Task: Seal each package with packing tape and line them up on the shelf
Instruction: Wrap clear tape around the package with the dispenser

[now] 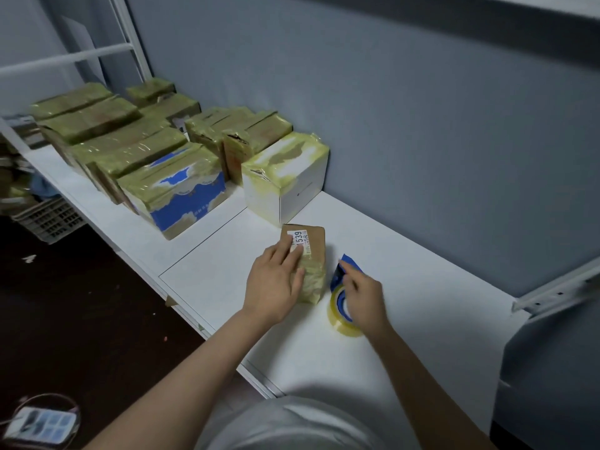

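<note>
A small brown package with a white label reading 539 lies on the white shelf; its near half is covered in yellowish tape. My left hand rests flat on it, fingers straight. Just to its right, my right hand grips a blue tape dispenser holding a roll of clear yellowish tape, which stands on the shelf beside the package.
Several taped packages are lined up along the shelf's left part, the nearest a white box. A grey wall runs behind. A metal bracket juts in at right. A plastic crate and a power strip lie on the dark floor.
</note>
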